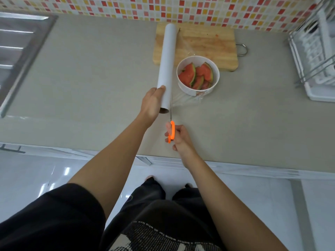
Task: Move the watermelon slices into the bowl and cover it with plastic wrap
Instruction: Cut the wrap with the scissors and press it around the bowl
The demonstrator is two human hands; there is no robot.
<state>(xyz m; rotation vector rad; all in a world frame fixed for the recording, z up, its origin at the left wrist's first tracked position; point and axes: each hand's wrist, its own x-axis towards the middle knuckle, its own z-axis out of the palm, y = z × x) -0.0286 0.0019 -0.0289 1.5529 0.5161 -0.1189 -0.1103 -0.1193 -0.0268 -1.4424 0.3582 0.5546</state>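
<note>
Gripping the near end of a long white roll of plastic wrap (167, 58) with the left hand (152, 103), curling the fingers round the tube and pointing its far end toward 12 o'clock, over the left part of a pale wooden cutting board (208, 44)

Stretching a clear sheet of film (186, 99) from the roll toward 3 o'clock, across to a round white bowl (188, 91) sitting on the grey surface (90, 78) just beside the roll, with the film bunching against the bowl's near wall

Showing red watermelon slices with green rind (197, 75) lying inside that bowl, leaning against one another; not telling clearly whether film is already lying over the rim

Holding orange-handled scissors (171, 132) in the right hand (179, 137) at 6 o'clock of the roll's near end, closing the fingers through and around the loops, aiming the thin metal blades toward 12 o'clock at the film edge right by the tube; not telling how far apart the blades are standing

Placing the bowl at 6 o'clock of the cutting board, overlapping its near edge in this view, with a metal loop handle (243, 49) sticking out at the board's 3 o'clock side

Taking in a steel sink (18, 42) at 9 o'clock, a white wire dish rack (311, 51) at 3 o'clock and a red, yellow and white mosaic wall (181, 9) at 12 o'clock
</note>
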